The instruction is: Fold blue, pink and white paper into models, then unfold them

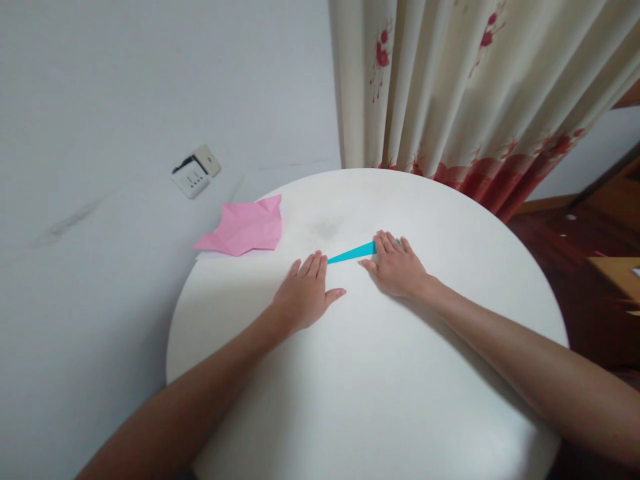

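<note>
A narrow, pointed strip of folded blue paper (353, 253) lies flat on the white round table (330, 400). My left hand (307, 290) rests palm down at its thin left end, fingers stretched out and thumb apart. Over the wider right end lies my right hand (397, 265), also flat with its fingers extended, hiding that end of the paper. Only the middle stretch of the blue paper shows between the two hands. Neither hand is wrapped round anything.
Creased pink paper (250, 227) lies at the table's left back edge, over something white and flat. Behind it is a pale wall with a socket (191, 179). A cream and red curtain (450, 87) hangs behind the table. Brown furniture (617, 277) stands at the far right.
</note>
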Action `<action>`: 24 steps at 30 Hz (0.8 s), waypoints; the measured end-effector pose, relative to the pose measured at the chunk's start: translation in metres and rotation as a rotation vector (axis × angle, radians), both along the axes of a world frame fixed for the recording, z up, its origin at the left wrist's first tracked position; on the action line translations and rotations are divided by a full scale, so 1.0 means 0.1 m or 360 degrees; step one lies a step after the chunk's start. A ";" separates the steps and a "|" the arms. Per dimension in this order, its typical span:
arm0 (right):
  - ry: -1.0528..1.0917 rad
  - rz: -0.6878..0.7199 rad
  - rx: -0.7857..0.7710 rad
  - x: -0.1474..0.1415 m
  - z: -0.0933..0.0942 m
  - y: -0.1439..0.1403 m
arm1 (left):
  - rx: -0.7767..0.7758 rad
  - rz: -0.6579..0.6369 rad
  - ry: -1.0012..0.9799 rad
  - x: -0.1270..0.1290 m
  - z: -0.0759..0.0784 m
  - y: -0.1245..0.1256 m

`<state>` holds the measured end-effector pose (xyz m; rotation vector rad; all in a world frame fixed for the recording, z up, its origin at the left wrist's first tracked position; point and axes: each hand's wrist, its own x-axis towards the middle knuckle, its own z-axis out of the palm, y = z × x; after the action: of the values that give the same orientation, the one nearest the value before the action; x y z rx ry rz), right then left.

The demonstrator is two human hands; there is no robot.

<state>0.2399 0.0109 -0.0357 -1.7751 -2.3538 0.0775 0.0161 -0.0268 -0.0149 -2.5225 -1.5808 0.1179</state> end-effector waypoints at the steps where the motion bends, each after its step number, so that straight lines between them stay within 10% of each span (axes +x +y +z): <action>1: 0.0006 -0.0042 -0.0006 0.04 -0.01 0.02 | -0.0005 0.0000 -0.0002 -0.01 0.00 0.00; 24: 0.0655 -0.0307 0.0540 0.35 0.33 0.21 | -0.0250 0.0084 -0.0843 -0.01 0.03 0.31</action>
<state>0.2748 0.0319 -0.0030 -1.6253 -1.7838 0.0118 0.0150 0.0040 -0.0117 -2.7883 -1.8789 -0.4777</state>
